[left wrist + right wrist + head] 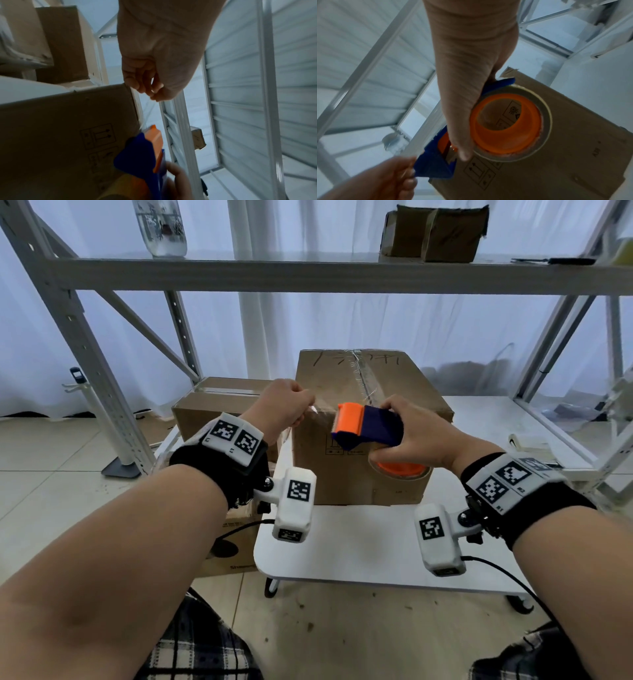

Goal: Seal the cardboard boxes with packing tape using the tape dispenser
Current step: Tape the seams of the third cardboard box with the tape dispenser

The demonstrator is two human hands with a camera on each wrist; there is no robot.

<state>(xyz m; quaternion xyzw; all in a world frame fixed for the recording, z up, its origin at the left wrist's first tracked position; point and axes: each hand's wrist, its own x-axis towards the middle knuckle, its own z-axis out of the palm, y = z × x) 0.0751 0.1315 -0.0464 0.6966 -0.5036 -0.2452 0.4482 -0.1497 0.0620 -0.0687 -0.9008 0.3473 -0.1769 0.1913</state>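
My right hand (416, 433) is wrapped round the tape dispenser (368, 424), held vs. the near top edge of the big cardboard box (404, 392), cutter end pointing left. My left hand (282, 409) sits at that box's near-left top corner, fingers curled in a pinch on the free end of the clear tape (313, 409), I think; the film's thin, hard to be sure.

Progress, as I judge it: the big box already has a shiny strip down its centre seam, so top is partly done. This pull looks like a start on another strip across the near edge, not yet pressed down or cut. A second box (212, 402) left of & behind the big box looks closed; taped or not, can't say.

Views: right wrist cam shows the tape roll (539, 105) w/ orange core and the print on the big box's front, barely seen from the head. Left wrist cam shows my fingertips (142, 86) right at the box corner. Only the head cam shows the top seam.
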